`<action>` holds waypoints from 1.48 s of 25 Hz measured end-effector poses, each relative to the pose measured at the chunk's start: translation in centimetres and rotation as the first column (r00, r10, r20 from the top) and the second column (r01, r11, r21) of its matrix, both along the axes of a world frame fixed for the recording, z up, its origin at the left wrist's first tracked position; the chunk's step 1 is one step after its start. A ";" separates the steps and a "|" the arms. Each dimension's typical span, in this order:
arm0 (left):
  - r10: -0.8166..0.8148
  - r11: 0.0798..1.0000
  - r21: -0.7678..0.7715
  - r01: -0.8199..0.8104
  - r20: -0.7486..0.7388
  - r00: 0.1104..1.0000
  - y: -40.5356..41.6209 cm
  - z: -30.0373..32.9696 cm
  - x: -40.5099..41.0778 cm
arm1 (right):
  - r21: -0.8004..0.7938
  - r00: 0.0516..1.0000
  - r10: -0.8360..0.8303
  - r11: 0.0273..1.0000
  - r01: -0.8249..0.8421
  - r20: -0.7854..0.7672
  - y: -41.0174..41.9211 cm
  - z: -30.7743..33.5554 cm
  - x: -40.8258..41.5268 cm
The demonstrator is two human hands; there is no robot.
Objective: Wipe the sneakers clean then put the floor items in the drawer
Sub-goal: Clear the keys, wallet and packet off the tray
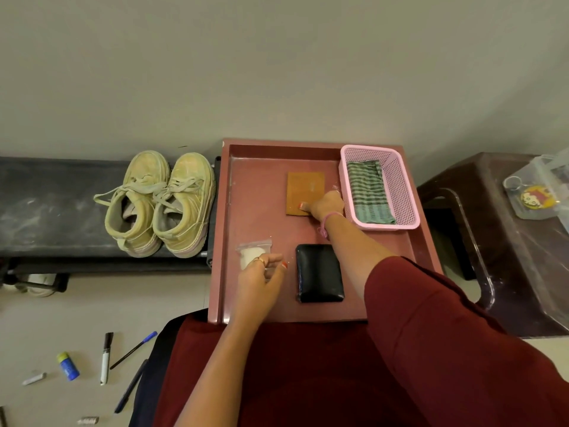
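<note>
A pair of dusty yellowish sneakers (pixel 157 204) stands on a dark bench (pixel 46 208) to the left of the open reddish drawer (pixel 261 217). My right hand (pixel 326 204) reaches into the drawer, its thumb on the near edge of a brown card (pixel 304 189). My left hand (pixel 260 278) hovers at a small clear bag of white stuff (pixel 251 252), fingers loosely curled; whether it holds the bag is unclear. On the floor at lower left lie a white marker (pixel 105 359), a blue pen (pixel 135 349), a dark pen (pixel 131 386), a blue-yellow tube (pixel 68 365) and small grey pieces (pixel 34 379).
Inside the drawer sit a black wallet (pixel 320 272) and a pink basket (pixel 397 186) holding a green striped cloth (pixel 369 192). A dark brown stool (pixel 508 241) at the right carries a clear box with a keyring (pixel 537 195). A white shoe (pixel 40 285) lies under the bench.
</note>
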State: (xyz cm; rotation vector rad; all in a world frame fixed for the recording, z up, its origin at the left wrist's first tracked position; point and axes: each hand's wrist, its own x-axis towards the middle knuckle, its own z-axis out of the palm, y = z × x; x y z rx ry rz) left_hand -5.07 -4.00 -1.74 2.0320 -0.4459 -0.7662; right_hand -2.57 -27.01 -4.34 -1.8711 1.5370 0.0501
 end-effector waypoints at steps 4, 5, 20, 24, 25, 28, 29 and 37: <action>-0.020 1.000 0.017 0.020 -0.019 1.000 -0.4 -1.1 0.1 | 0.092 0.978 -0.048 0.995 0.029 0.203 0.4 0.0 0.3; -0.031 0.999 0.035 0.032 -0.029 0.999 -0.2 -1.3 0.1 | 0.105 0.960 -0.058 0.994 0.030 0.274 0.7 0.3 0.0; 0.151 0.881 0.464 -0.097 -0.079 0.985 -6.6 -3.5 -4.7 | 0.422 0.690 -0.443 0.881 0.215 0.573 4.3 5.6 -19.2; 0.230 0.932 0.338 -0.130 -0.275 0.934 -6.1 -3.4 -5.3 | 0.448 0.690 -0.471 0.863 0.232 0.550 3.8 5.1 -21.4; 0.253 0.947 0.278 -0.160 -0.338 0.906 -5.8 -3.4 -5.4 | 0.455 0.691 -0.475 0.860 0.233 0.545 3.9 5.1 -21.6; 0.291 0.950 0.063 -0.307 -0.544 0.787 -4.8 -1.9 -6.4 | 0.469 0.671 -0.487 0.853 0.229 0.559 4.1 5.6 -22.9; 0.266 0.938 -0.007 -0.346 -0.623 0.735 -4.4 -1.1 -6.6 | 0.475 0.667 -0.490 0.851 0.225 0.562 4.2 5.6 -23.0; 0.051 0.896 -0.273 -0.350 -0.720 0.693 -6.1 2.8 -9.8 | 0.616 0.623 -0.532 0.781 0.099 0.574 5.8 7.7 -23.1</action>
